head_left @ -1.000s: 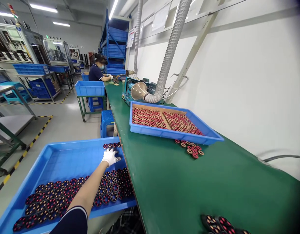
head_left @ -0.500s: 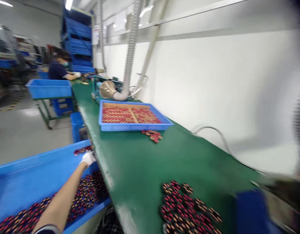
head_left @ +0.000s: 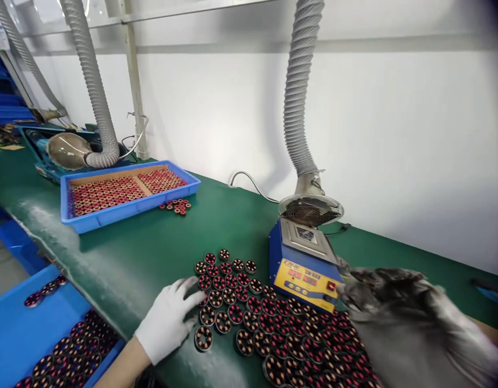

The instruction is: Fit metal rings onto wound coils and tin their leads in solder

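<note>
Left hand, white-gloved and flat on the green bench with fingers spread, gripping nothing, fingertips touching the near edge of the loose coils spread in front of the blue solder pot. Right hand, in a grey glove, blurred beside the pot; grip impossible to tell. Many coils left in the near tray; far tray packed in rows.

White-gloved left hand flat, fingers spread forward; right hand (grey-gloved, blurred) raised, grip unclear.
</note>
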`<state>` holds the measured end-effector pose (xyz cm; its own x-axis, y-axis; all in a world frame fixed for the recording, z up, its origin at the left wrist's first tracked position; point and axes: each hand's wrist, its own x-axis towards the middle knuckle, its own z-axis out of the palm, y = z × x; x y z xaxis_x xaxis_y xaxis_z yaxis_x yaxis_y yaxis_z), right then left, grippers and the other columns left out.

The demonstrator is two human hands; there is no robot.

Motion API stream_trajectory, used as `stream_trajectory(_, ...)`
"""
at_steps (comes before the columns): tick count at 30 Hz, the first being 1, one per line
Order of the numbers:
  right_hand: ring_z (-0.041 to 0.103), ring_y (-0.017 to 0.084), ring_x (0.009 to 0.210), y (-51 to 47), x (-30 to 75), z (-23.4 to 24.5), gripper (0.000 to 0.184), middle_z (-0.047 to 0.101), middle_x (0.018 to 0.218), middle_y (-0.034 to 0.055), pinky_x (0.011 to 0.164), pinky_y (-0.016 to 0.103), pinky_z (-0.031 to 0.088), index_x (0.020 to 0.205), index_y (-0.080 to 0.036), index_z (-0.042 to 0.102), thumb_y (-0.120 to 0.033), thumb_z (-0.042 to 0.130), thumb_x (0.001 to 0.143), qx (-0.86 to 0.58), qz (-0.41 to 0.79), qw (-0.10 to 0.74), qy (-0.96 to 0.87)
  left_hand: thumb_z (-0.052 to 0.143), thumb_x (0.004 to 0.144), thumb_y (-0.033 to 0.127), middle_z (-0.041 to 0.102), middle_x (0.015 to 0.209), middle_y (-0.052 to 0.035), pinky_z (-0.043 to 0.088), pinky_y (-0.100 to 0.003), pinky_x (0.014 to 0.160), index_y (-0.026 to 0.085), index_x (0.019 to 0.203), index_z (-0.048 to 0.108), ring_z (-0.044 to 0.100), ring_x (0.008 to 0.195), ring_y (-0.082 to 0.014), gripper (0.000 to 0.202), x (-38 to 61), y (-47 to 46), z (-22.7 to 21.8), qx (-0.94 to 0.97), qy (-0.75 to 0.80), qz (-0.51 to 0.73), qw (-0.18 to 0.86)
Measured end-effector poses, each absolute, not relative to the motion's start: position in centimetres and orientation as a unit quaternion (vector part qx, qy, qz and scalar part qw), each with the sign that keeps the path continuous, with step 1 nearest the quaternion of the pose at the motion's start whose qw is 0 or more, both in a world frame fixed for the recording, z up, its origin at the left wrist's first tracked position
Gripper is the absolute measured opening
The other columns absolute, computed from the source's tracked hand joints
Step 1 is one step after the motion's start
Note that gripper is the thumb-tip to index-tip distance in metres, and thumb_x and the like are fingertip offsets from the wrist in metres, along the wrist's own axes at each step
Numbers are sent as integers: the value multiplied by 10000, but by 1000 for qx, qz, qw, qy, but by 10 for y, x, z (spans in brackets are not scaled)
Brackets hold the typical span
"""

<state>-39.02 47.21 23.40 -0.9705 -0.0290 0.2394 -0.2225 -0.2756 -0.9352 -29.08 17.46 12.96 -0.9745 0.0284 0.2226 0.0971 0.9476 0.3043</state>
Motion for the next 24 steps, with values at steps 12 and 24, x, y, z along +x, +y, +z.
stream_trajectory(12, 639, 178, 853, 429, -388, 261, 296, 697, 937, 42, 784, 266, 507, 903, -227, 693, -412, 739, 676, 142, 833, -34, -533, 512, 785, 94, 487, 1189, -109, 428, -488, 883, 186, 1002, 493, 357, 1218, -333, 237, -321, 231, 204, -154, -880, -63, 445)
stream_trajectory(24, 637, 242, 832, 450, -405, 255, 251, 690, 896, 79, 754, 343, 524, 819, -219, 702, -418, 734, 669, 216, 853, 60, -470, 570, 793, 338, 492, 1253, -114, 535, -358, 862, 255, 1260, 402, 534, 1108, -238, 503, -393, 325, 251, -263, -800, -368, 393)
